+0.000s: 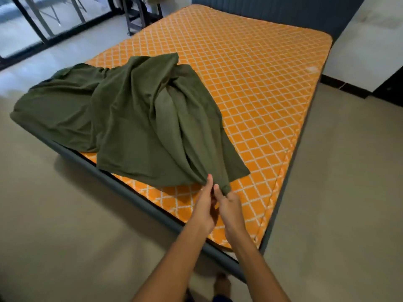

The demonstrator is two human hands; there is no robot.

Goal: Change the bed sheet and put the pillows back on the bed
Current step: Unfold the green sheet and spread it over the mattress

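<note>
A dark olive green bed sheet (pixel 130 118) lies bunched and partly spread over the near left part of an orange mattress (pixel 250 83) with a white diamond pattern. Both hands meet at the sheet's near corner, over the mattress's front edge. My right hand (pixel 231 205) grips the gathered corner of the sheet. My left hand (pixel 205 203) pinches the sheet's edge just beside it, fingers pointing up into the cloth. No pillows are in view.
The mattress sits in a dark grey bed frame (pixel 122 182) with a dark headboard (pixel 283 12) at the far end. Beige floor surrounds the bed. A dark rack (pixel 139 16) and glass doors (pixel 32 20) stand at the far left. My foot (pixel 222 284) is near the frame.
</note>
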